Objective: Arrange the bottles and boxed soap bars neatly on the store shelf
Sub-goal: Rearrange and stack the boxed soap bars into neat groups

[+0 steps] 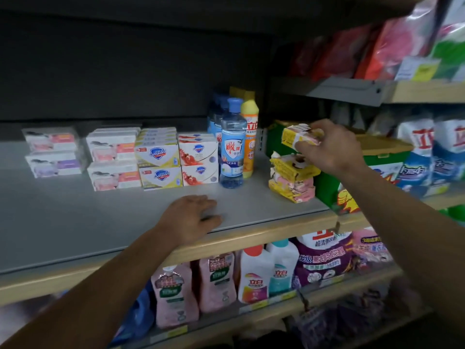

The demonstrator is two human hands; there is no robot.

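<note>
Right hand (334, 147) pinches a yellow soap bar (299, 136) just above the ragged stack (293, 178) right of the blue-capped bottle (233, 144), left hand (193, 217) spread flat on shelf (100, 217); bar likely light, stiff, wrapper torn, best gripped by long edges.

pink refill pouches (176, 298) stand along the front edge of the lower shelf, just beside white detergent bottles (254, 275) and purple bags (324, 258) toward its right end. blue-and-white powder bags (427, 152) fill the right-hand shelf; red and green packets (392, 39) crowd the top right corner.
</note>
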